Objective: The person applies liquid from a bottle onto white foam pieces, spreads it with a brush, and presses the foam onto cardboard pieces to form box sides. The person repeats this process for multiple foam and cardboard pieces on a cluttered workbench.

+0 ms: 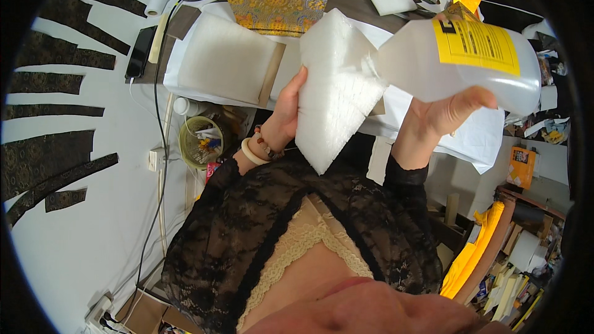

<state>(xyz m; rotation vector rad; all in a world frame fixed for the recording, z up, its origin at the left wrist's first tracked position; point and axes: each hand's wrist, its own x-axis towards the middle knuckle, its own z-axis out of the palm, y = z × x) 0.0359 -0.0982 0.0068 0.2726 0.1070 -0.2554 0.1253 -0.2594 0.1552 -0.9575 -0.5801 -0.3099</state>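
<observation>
My left hand (288,106) grips one side of a thick white foam piece (334,99), which is held up tilted with a corner pointing down at my chest. A large translucent plastic bottle (405,62) with a yellow label lies nearly sideways in my right hand (440,116). Its narrow end points left and meets the right side of the foam; whether the tip touches is hard to make out. The right thumb stretches along the underside of the bottle, while the other fingers are mostly hidden behind it.
Behind the foam, a gold patterned box (278,0) stands on the table. Another flat foam sheet (219,55) lies to its left, near a black phone (142,49). Below the table edge sits a green bin (201,141). A dark cable (162,111) hangs at left.
</observation>
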